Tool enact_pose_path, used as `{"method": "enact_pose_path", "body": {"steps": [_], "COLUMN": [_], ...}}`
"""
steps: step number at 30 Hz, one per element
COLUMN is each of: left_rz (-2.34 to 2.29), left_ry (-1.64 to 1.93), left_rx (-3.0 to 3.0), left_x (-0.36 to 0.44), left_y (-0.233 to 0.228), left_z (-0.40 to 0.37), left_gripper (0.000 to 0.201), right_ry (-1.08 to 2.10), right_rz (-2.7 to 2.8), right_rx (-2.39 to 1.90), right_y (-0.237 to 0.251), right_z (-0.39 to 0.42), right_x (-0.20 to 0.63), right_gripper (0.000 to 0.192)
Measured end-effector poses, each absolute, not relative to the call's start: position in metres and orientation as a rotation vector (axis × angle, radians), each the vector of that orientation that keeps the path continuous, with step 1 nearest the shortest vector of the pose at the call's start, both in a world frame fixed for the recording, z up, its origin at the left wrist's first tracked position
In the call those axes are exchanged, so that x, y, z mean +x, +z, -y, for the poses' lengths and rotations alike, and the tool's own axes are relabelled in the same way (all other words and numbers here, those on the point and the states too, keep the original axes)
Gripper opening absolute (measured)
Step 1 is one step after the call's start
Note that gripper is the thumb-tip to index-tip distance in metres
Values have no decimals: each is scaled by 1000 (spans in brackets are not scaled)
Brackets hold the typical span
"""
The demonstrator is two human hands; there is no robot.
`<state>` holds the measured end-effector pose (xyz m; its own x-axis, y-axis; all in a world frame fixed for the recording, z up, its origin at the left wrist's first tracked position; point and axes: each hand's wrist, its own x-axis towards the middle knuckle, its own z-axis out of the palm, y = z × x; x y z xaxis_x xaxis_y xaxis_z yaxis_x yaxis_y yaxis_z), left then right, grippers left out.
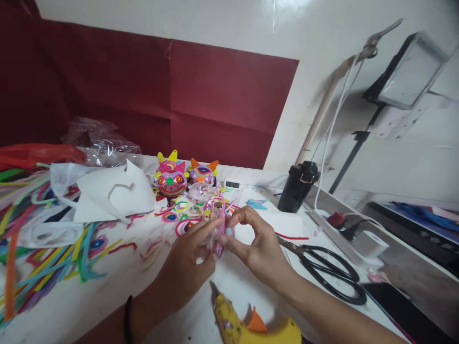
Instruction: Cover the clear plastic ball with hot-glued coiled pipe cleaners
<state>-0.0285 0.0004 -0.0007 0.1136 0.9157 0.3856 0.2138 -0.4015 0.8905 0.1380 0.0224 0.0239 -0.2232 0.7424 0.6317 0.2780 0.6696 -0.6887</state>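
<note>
Two hands — left hand (188,267), right hand (256,243) — pinching one clear ball (217,227), two finished heads (172,179) behind

Soft daylight; blurred, warped edges

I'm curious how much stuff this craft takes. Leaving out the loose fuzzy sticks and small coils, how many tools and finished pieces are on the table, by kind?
Finished colourful fuzzy-wire face ornaments: 2
Black-handled scissors: 1
Yellow glue gun with orange trigger: 1
Small white digital timer: 1
Black cylindrical container: 1
Clear pink-wrapped piece held in both hands: 1
Total: 7
</note>
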Motion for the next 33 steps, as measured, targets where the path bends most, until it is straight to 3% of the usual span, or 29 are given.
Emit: {"method": "enact_pose_path", "body": {"steps": [18,33], "left_rz": [-1039,-941], "left_ry": [1223,1110], "left_rx": [1574,1478], "left_x": [-28,-29], "left_y": [1,11], "left_z": [3,3], "left_gripper": [54,64], "right_ry": [684,734], "right_rz": [1791,1804], "right_rx": [-903,-914], "right_y": [22,22], "right_z": [-28,-29], "right_x": [141,142], "right_gripper": [20,19]}}
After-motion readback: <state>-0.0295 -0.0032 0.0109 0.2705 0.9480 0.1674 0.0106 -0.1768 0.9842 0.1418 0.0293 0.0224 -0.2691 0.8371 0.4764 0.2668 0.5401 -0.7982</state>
